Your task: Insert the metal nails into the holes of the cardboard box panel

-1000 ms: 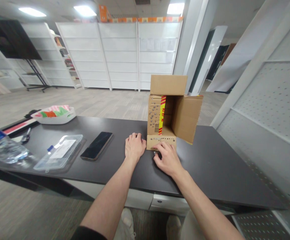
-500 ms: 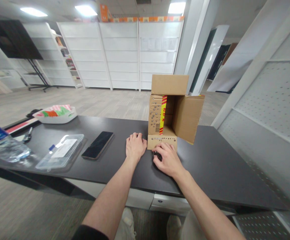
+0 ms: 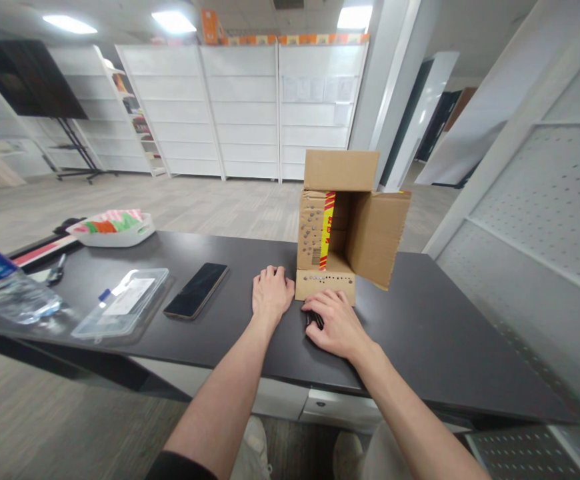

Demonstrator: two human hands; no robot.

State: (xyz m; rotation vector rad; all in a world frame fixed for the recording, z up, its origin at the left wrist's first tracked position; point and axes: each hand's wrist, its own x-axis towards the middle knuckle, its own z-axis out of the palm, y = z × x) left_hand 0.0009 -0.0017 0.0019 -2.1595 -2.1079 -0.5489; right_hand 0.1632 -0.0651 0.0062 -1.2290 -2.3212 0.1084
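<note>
An open cardboard box (image 3: 363,233) lies on its side on the dark table, its opening facing me. Small round metal-looking pieces dot its left flap (image 3: 311,230). More of them, along with a row of small holes, show on the bottom flap (image 3: 337,280). My left hand (image 3: 273,293) rests on the tabletop with fingers loosely bent, its thumb side close against the bottom flap's left edge. Just in front of that flap, my right hand (image 3: 334,323) curls around a small shiny black object (image 3: 315,320). The fingers hide most of this object, so its kind is unclear.
On the dark table (image 3: 420,333) to the left lie a smartphone (image 3: 196,291), a clear plastic case (image 3: 123,303) and a water bottle (image 3: 13,290). A white basket (image 3: 115,237) with colourful contents stands behind them. A perforated panel (image 3: 545,220) rises at the right.
My right hand has drawn back slightly toward me with the black object, uncovering more of the bottom flap. My left hand and the box stay put.
</note>
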